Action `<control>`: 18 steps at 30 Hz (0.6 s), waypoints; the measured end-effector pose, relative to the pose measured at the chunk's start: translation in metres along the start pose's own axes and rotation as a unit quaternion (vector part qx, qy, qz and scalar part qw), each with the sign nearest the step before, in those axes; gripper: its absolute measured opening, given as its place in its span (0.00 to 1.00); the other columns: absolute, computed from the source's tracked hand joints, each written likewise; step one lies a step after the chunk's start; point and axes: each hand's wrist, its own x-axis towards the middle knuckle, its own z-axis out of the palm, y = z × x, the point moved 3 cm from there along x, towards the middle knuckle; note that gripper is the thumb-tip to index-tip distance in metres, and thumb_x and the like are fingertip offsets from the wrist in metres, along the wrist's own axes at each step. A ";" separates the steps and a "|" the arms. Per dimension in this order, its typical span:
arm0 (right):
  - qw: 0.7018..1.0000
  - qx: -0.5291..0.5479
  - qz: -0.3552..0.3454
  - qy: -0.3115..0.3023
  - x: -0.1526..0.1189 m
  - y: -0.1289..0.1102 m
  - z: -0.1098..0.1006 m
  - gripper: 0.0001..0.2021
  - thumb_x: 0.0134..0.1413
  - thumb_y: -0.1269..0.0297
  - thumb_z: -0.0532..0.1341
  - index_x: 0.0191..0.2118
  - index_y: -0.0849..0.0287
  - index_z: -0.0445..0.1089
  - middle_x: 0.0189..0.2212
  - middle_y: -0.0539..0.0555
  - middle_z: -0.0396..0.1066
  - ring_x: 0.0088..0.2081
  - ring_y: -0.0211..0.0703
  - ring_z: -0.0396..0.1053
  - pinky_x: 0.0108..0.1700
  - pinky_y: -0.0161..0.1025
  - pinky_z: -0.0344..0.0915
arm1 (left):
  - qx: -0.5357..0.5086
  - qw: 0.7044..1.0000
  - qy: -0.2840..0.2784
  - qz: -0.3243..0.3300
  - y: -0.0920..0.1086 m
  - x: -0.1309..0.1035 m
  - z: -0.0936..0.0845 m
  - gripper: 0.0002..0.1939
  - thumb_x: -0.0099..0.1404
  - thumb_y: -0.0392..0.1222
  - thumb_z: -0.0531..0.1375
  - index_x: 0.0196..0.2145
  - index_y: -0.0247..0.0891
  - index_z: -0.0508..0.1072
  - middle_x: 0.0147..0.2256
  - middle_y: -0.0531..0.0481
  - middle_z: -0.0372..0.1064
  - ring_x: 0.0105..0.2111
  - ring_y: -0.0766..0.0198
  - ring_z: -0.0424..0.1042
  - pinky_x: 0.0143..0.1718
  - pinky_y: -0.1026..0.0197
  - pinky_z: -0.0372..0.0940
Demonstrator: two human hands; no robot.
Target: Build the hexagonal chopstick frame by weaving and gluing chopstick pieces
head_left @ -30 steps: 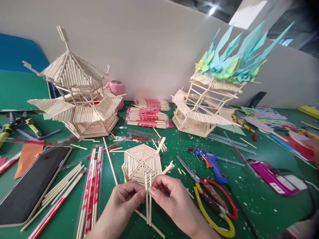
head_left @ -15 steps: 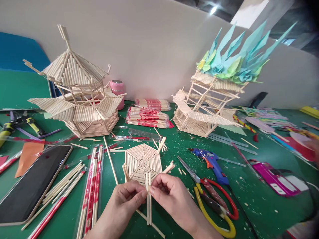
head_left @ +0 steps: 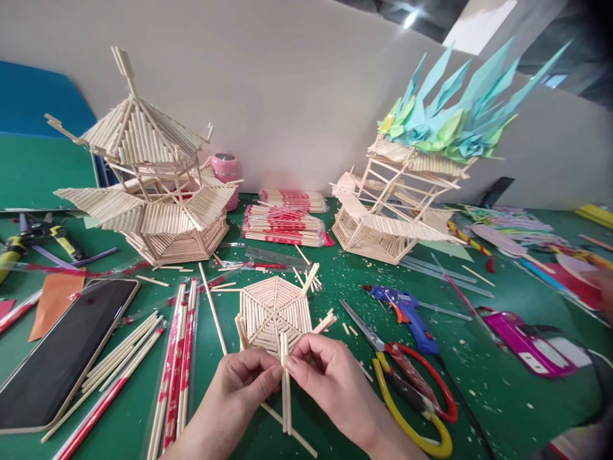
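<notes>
Two pale wooden sticks [head_left: 287, 404], which look like chopsticks, stand side by side between my hands. My left hand [head_left: 249, 383] pinches them from the left with thumb and forefinger. From the other side my right hand [head_left: 325, 377] pinches the same pair, its fingertips almost meeting the left ones. Just beyond lies a flat web-patterned stick panel [head_left: 274, 313] with short stick bundles jutting from its corners; the sticks' upper ends overlap its near edge. A loose stick [head_left: 297, 436] lies slanted on the table beneath the held pair.
Scissors [head_left: 383, 348] and a blue glue gun [head_left: 407, 313] lie right of my hands. On the left are a phone [head_left: 62, 358] and wrapped chopsticks [head_left: 175, 377]. Behind stand a stick pavilion [head_left: 158, 217] and another [head_left: 383, 230] topped with paper leaves.
Almost nothing differs. The held sticks have shifted very slightly between my fingertips, and both hands keep their pinch in the same place.
</notes>
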 end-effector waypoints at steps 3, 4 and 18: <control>1.000 0.000 0.004 0.000 -0.001 -0.001 0.000 0.09 0.49 0.63 0.57 0.22 0.61 0.60 0.17 0.44 0.54 0.21 0.32 0.52 0.22 0.29 0.52 | -0.001 1.000 0.000 -0.001 0.000 0.000 0.000 0.15 0.51 0.50 0.63 0.21 0.33 0.74 0.20 0.52 0.65 0.23 0.68 0.58 0.27 0.66 0.54; 1.000 0.001 0.005 -0.002 -0.001 -0.001 0.000 0.10 0.49 0.64 0.57 0.22 0.61 0.60 0.17 0.44 0.54 0.21 0.32 0.52 0.22 0.29 0.52 | -0.002 1.000 0.001 -0.001 0.000 0.000 0.000 0.15 0.50 0.50 0.63 0.21 0.33 0.74 0.20 0.52 0.65 0.23 0.68 0.58 0.26 0.66 0.54; 1.000 0.005 0.009 -0.002 -0.002 -0.001 0.001 0.10 0.50 0.62 0.56 0.22 0.61 0.60 0.18 0.45 0.55 0.22 0.33 0.52 0.23 0.30 0.52 | -0.005 1.000 0.006 -0.006 0.004 -0.001 0.002 0.15 0.50 0.49 0.63 0.21 0.33 0.73 0.20 0.53 0.64 0.23 0.68 0.57 0.26 0.66 0.53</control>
